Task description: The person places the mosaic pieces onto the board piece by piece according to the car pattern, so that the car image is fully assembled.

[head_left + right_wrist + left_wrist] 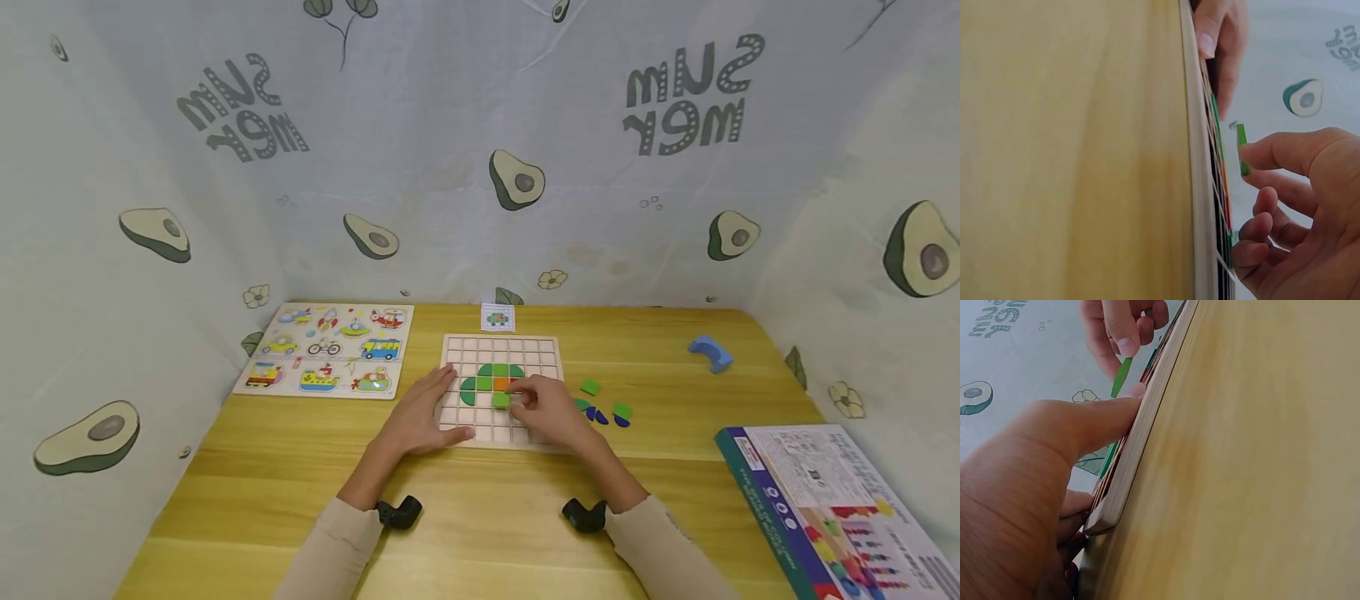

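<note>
Your right hand (pixel 551 408) pinches a green tile (pixel 501 400) just above the grid board (pixel 457 425). Your left hand (pixel 422 421) lies flat on the board, fingers straight.

— Where does your head camera look?
— Forward and down at my table (pixel 300 467), from well back.
— The wrist cameras?
— Close in, each skimming sideways along the grid board (pixel 1141 444); all share it.

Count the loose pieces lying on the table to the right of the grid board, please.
5, as far as I can tell: a green square, a green piece beside the right hand, two blue pieces, and a green-and-blue pair counted as one. The hand may hide others.
</note>
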Tool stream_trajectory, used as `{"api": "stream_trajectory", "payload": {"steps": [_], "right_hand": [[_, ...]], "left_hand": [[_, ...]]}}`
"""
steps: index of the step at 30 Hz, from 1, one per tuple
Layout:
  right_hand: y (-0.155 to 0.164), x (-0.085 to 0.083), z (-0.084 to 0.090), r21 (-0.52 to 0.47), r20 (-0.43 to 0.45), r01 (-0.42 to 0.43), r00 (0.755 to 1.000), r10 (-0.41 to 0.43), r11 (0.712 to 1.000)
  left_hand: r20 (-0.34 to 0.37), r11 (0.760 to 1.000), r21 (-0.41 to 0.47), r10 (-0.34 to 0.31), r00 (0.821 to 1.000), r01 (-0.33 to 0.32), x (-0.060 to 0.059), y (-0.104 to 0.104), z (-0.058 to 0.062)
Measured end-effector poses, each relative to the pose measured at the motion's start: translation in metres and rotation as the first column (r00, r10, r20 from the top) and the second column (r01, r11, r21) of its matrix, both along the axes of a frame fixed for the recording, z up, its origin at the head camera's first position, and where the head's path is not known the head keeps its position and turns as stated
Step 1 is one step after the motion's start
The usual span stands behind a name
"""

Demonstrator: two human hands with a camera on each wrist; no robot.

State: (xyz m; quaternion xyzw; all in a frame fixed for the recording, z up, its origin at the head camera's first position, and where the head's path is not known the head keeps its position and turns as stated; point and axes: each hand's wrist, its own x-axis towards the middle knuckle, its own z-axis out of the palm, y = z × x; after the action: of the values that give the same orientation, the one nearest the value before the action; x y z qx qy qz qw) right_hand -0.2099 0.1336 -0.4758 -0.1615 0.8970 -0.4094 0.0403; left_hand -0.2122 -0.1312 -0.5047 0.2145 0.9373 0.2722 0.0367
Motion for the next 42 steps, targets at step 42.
{"api": "stream_trajectory", "payload": {"steps": [42], "right_hand": [[-0.023, -0.010, -0.004, 0.010, 0.036, 0.066, 0.997, -0.066, 0.998]], "left_hand": [[-0.004, 1.000, 0.007, 0.014, 1.000, -0.013, -0.004, 0.000, -0.004]]}}
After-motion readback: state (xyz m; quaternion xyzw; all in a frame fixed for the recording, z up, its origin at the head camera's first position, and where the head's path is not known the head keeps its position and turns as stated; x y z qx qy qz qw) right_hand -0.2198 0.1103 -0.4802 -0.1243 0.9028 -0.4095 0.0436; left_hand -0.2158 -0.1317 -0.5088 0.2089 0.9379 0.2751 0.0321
